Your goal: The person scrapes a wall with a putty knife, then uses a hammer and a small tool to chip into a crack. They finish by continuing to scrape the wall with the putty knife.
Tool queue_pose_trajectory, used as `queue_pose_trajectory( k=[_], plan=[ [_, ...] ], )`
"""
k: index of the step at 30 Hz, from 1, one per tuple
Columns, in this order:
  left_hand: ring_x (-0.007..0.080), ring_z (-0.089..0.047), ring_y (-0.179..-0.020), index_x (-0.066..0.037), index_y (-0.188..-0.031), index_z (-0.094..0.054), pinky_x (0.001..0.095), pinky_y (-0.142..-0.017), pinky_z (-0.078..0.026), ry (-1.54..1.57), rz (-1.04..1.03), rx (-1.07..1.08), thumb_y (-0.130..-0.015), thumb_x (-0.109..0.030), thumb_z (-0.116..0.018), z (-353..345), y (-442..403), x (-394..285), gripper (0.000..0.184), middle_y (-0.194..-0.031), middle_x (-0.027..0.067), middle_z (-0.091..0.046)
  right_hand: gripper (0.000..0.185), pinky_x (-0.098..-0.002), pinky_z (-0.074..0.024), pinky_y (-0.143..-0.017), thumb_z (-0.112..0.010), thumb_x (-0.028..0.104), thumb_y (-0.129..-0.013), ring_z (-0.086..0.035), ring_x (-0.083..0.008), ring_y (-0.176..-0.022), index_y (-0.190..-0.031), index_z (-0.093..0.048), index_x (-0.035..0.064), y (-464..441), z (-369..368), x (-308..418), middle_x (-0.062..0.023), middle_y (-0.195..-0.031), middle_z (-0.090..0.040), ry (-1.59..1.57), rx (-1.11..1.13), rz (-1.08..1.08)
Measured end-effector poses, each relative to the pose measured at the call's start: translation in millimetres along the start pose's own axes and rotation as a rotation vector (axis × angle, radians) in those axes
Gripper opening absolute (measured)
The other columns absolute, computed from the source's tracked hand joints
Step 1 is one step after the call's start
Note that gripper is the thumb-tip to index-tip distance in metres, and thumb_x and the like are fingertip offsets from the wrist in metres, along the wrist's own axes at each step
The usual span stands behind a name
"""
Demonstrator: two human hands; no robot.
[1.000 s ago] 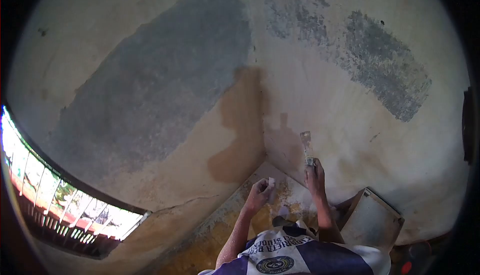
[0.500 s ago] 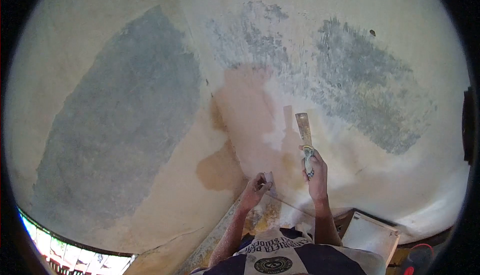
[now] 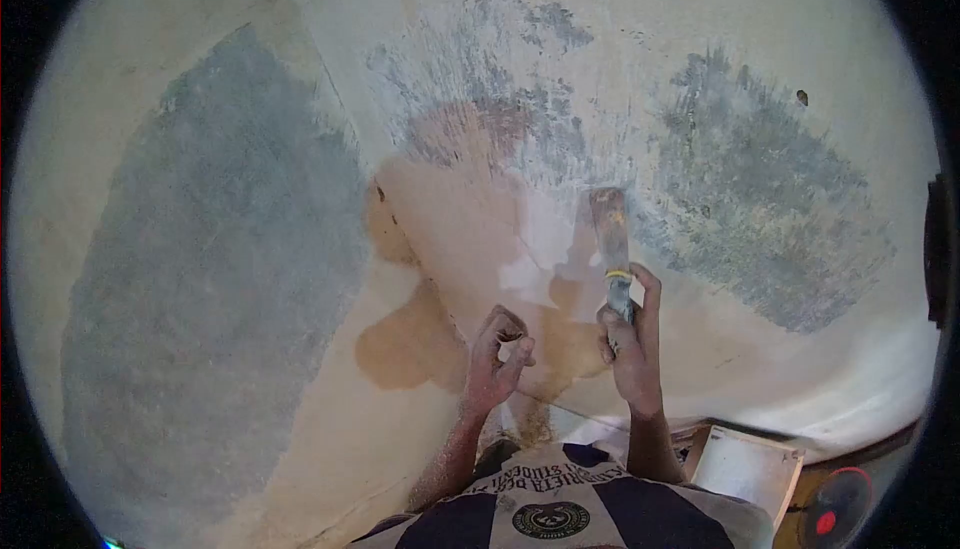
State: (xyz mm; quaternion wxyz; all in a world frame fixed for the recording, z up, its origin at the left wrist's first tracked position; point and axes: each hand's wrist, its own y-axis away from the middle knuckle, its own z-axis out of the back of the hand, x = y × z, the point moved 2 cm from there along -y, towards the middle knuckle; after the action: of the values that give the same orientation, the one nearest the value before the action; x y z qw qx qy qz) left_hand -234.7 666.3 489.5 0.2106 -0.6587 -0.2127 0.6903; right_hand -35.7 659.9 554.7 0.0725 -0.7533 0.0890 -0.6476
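Note:
My right hand [image 3: 636,349] is wrapped round the handle of a putty knife [image 3: 609,234], whose flat, stained blade points up, with its tip at the wall [image 3: 470,249] below the rough grey patches. To the left, my left hand [image 3: 496,354] is raised in front of the wall with its fingers curled and the fingertips near the thumb. A small pale thing seems to show between those fingers, but I cannot make out what it is. Whitish dust covers both hands.
A large smooth grey patch [image 3: 215,279] covers the left wall, and a rough grey patch [image 3: 775,189] marks the right one. At the lower right stand a pale box-like panel [image 3: 745,474] and a dark round object with a red centre [image 3: 826,522].
The view has swung right and closer to the wall. My right hand has raised the putty knife to the wall. My left hand has risen, and the pale piece in it shows less.

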Motion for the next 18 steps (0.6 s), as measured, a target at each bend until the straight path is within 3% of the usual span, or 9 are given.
queue_pose_trajectory(
  k=[4, 7, 10, 13, 16, 18],
  plan=[
    [0.0225, -0.057, -0.079, -0.004, -0.086, -0.049, 0.0364, -0.065, -0.046, -0.081, -0.289, 0.148, -0.090, -0.021, -0.071, 11.7, -47.3, -43.5, 0.028, -0.087, 0.0109, -0.055, 0.060, -0.0208, -0.0369, -0.048, -0.045, 0.017, -0.102, -0.043, -0.0051, -0.057, -0.157, -0.021, 0.0141, -8.0, -28.6, 29.3, 0.0008, -0.075, -0.050, 0.021, -0.076, 0.101],
    [0.0275, -0.061, -0.086, -0.005, -0.087, -0.049, 0.0401, -0.071, -0.047, 0.086, -0.578, 0.266, -0.085, -0.019, -0.076, 8.9, -83.8, -62.3, 0.030, -0.096, 0.0115, -0.060, 0.061, -0.0211, -0.0349, -0.048, -0.044, 0.017, -0.102, -0.042, -0.0050, -0.057, -0.158, -0.021, 0.0131, -16.5, -40.1, 35.1, 0.0019, -0.072, -0.048, 0.033, -0.145, 0.202],
    [0.0302, -0.063, -0.089, -0.008, -0.089, -0.050, 0.0424, -0.076, -0.051, 0.070, -0.648, 0.403, -0.093, -0.030, -0.072, 9.5, -107.0, -87.5, 0.031, -0.102, 0.0142, -0.068, 0.061, -0.0201, -0.0364, -0.048, -0.048, 0.023, -0.100, -0.045, -0.0062, -0.056, -0.156, -0.027, 0.0102, -17.8, -56.3, 41.8, -0.0043, -0.082, -0.060, 0.110, -0.269, 0.213],
    [0.0321, -0.064, -0.089, -0.009, -0.089, -0.050, 0.0434, -0.079, -0.050, 0.130, -0.649, 0.472, -0.092, -0.031, -0.072, 9.3, -114.7, -88.6, 0.031, -0.101, 0.0127, -0.068, 0.054, -0.0216, -0.0372, -0.052, -0.044, 0.023, -0.103, -0.044, -0.0057, -0.060, -0.154, -0.032, 0.0080, -18.2, -68.5, 37.1, -0.0042, -0.090, -0.058, 0.230, -0.317, 0.311],
    [0.0311, -0.061, -0.088, -0.007, -0.086, -0.047, 0.0432, -0.080, -0.046, 0.115, -0.800, 0.503, -0.079, -0.016, -0.080, 3.9, -134.5, -98.4, 0.035, -0.100, 0.0097, -0.061, 0.051, -0.0221, -0.0395, -0.056, -0.043, 0.023, -0.105, -0.046, -0.0053, -0.065, -0.152, -0.035, 0.0054, -25.5, -76.5, 33.9, -0.0059, -0.102, -0.059, 0.364, -0.346, 0.472],
    [0.0308, -0.060, -0.087, -0.007, -0.086, -0.047, 0.0440, -0.080, -0.046, 0.102, -0.865, 0.538, -0.080, -0.016, -0.079, -2.9, -151.8, -102.1, 0.034, -0.096, 0.0090, -0.060, 0.050, -0.0220, -0.0409, -0.058, -0.043, 0.022, -0.105, -0.048, -0.0052, -0.069, -0.151, -0.035, 0.0032, -34.1, -76.1, 20.7, -0.0062, -0.108, -0.059, 0.533, -0.405, 0.634]
  ],
)
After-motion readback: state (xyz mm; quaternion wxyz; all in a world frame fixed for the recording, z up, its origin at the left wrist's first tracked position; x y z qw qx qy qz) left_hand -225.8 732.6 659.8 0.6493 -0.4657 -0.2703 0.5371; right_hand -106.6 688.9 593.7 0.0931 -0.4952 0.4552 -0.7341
